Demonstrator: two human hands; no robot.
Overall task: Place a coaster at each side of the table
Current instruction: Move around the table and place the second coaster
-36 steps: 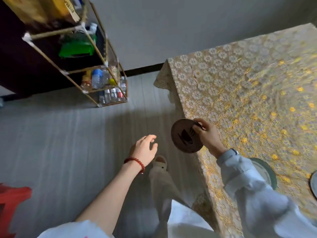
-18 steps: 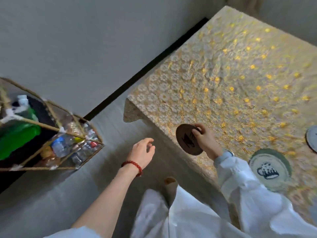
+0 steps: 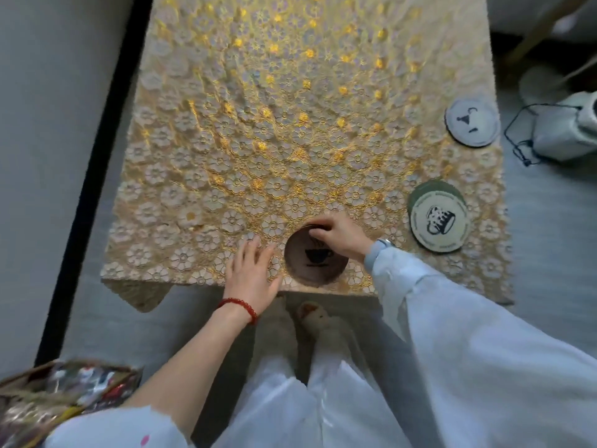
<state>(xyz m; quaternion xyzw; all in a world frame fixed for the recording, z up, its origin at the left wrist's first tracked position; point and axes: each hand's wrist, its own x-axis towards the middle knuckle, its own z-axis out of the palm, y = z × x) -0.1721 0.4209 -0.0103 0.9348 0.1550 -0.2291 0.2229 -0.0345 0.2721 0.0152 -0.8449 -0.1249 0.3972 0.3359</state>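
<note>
A brown round coaster (image 3: 315,258) with a cup drawing lies at the near edge of the table (image 3: 258,124), which wears a gold lace cloth. My right hand (image 3: 339,234) grips the coaster's far rim with curled fingers. My left hand (image 3: 253,270), with a red bead bracelet at the wrist, rests flat and spread on the cloth just left of the coaster. A small stack of green-edged coasters (image 3: 437,219) with a mug print sits at the right side. A grey coaster (image 3: 471,121) lies further back along the right edge.
A wire rack with bottles (image 3: 58,392) stands on the floor at the lower left. A white drawstring bag (image 3: 562,130) lies on the floor right of the table. A wall with a black skirting strip (image 3: 97,156) runs along the left. My feet are under the near edge.
I have turned to face the table's near side. My right hand brought the brown coaster from over the edge down onto the cloth. My left hand moved from mid-air onto the table.
</note>
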